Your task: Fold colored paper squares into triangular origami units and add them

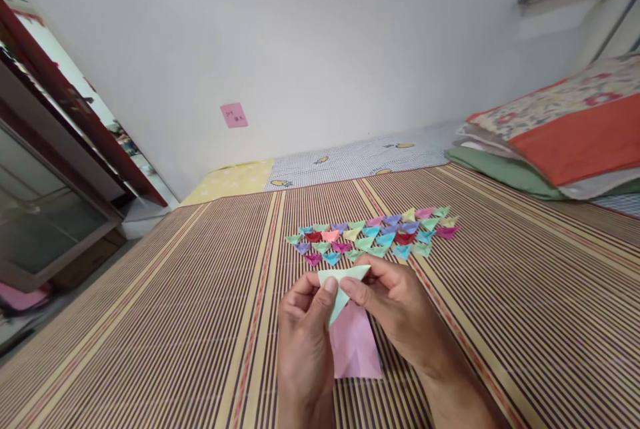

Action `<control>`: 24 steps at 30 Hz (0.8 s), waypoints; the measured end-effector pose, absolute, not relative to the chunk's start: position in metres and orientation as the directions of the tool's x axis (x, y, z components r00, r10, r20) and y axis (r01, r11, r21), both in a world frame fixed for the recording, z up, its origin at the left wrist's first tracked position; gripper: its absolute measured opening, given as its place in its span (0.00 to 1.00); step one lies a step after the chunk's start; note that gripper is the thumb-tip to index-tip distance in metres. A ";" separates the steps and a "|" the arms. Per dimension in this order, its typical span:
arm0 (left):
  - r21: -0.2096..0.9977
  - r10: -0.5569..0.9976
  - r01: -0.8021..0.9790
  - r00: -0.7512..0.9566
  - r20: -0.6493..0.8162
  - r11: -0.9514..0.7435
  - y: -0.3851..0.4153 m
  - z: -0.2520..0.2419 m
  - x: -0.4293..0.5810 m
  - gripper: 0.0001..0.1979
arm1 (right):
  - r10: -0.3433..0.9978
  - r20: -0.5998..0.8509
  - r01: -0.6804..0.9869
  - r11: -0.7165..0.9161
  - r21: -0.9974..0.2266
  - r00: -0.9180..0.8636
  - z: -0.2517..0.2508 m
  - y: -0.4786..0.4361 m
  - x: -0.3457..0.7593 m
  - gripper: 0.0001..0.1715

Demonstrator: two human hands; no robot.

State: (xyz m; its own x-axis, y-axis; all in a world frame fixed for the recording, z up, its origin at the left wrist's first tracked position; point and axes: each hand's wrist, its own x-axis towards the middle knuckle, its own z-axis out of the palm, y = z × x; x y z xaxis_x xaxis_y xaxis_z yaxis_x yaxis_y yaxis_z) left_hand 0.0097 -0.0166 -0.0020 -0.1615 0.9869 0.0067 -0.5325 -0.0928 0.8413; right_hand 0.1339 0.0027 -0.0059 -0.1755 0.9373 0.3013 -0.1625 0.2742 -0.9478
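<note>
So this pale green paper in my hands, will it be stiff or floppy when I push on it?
The pale green paper has straight edges and holds a pointed shape, so it's probably fairly stiff when pushed lightly. It looks thin and small, so it's likely very light, and hard pressure might crease it.
</note>
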 end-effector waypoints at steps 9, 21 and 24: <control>0.849 0.987 -0.520 -0.160 0.014 -0.097 -0.018 -0.006 0.012 0.11 | 0.905 0.419 0.034 0.417 -0.908 0.075 -0.006 0.007 0.152 0.20; 0.709 0.979 -0.704 -0.173 -0.110 -0.045 -0.013 -0.005 0.016 0.12 | 0.926 0.331 -0.075 0.322 -0.944 -0.184 -0.008 0.005 0.132 0.18; 0.685 0.985 -0.729 -0.103 -0.136 0.018 -0.010 -0.006 0.017 0.13 | 0.930 0.329 -0.063 0.323 -0.944 -0.161 -0.010 0.005 0.131 0.17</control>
